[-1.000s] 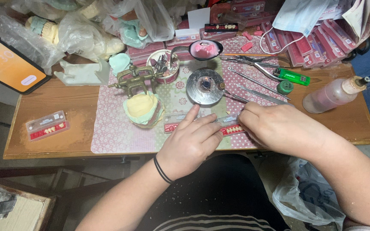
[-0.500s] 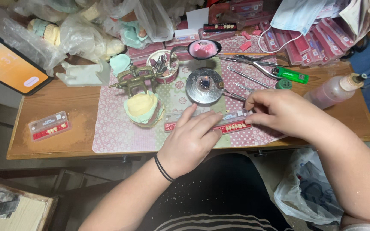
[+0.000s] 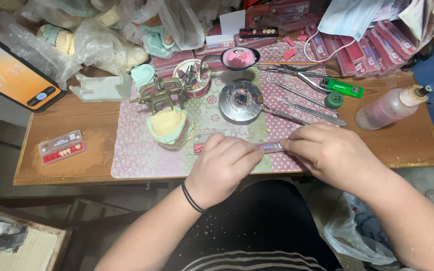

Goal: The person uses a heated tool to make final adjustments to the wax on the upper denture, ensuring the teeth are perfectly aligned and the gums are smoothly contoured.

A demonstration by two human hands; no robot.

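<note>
I see my left hand (image 3: pixel 224 168) and right hand (image 3: pixel 330 153) both pinching a long red strip (image 3: pixel 269 146) on the pink mat (image 3: pixel 136 150), right hand slid lower than before, yellow mould (image 3: pixel 169 125) just beside

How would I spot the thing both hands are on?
Find the pink patterned mat on the wooden table. At its near edge, between the left hand and right hand, lies a long clear strip with a red backing, flatter and narrower than the metal tools behind it.
</note>
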